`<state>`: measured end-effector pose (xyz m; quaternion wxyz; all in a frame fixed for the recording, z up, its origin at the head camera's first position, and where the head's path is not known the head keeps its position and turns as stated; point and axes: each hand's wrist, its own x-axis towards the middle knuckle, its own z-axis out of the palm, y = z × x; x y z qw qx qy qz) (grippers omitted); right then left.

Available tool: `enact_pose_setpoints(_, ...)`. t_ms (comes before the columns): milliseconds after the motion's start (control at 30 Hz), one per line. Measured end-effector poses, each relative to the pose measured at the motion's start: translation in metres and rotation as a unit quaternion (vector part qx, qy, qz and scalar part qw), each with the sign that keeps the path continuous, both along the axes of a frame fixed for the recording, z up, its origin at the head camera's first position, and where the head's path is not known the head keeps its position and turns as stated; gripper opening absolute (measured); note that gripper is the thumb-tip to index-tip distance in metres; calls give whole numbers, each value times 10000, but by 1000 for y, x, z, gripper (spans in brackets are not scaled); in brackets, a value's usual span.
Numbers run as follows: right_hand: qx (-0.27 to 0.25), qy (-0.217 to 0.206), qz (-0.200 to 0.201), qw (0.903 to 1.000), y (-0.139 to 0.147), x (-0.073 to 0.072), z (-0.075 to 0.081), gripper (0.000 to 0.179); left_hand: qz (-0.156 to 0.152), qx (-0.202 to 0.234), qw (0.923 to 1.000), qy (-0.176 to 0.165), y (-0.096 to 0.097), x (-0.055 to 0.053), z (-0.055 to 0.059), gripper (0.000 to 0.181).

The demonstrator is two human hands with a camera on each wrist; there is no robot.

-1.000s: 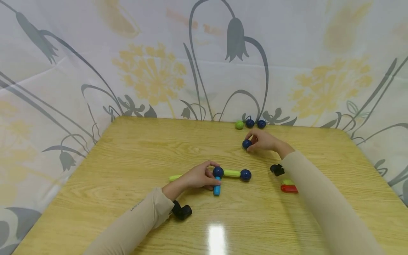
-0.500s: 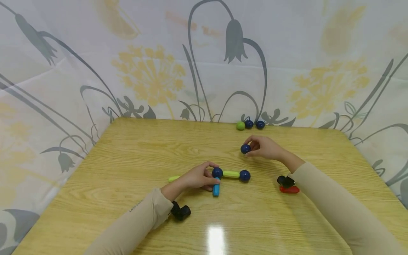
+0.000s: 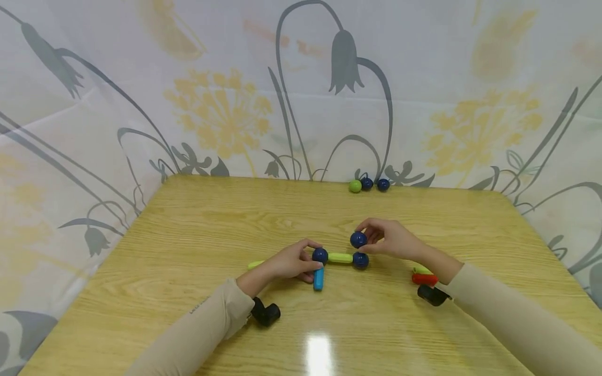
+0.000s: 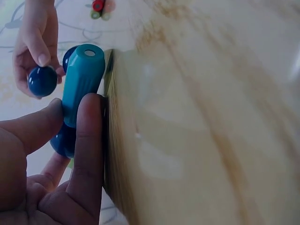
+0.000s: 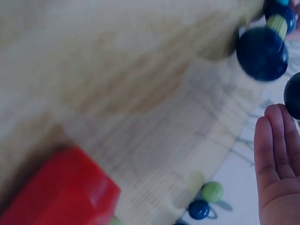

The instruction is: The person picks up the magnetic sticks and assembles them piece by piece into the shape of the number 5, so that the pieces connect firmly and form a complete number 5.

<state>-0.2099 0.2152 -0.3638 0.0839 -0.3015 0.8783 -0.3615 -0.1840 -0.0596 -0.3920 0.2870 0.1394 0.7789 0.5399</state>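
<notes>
My left hand (image 3: 289,262) pinches a light blue toy stick (image 3: 318,279) between thumb and finger, its index fingertip at a dark blue ball (image 3: 320,255) joined to the stick. A yellow-green stick (image 3: 339,258) links that ball to a second dark blue ball (image 3: 360,260) on the right. My right hand (image 3: 395,241) pinches a loose dark blue ball (image 3: 358,239) between thumb and fingers, just behind and close to the second ball. In the left wrist view the light blue stick (image 4: 84,79) points its end with a pale dot toward the camera.
At the table's back edge sit a green ball (image 3: 355,186) and two dark blue balls (image 3: 383,185). A red stick (image 3: 425,279) and a yellow-green one lie to the right. Another yellow-green stick (image 3: 255,265) shows behind the left wrist. Patterned cloth (image 3: 226,120) hangs behind the table.
My right hand has brought its dark blue ball toward me, from near the back balls to just behind the right end of the joined pieces. My left hand stays in place.
</notes>
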Motion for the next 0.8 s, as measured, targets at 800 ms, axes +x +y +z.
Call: enact_pose_setpoints(800,-564,119,751,9955,-21,38,-5,32,182,177,9995,-213,0,0,2,44)
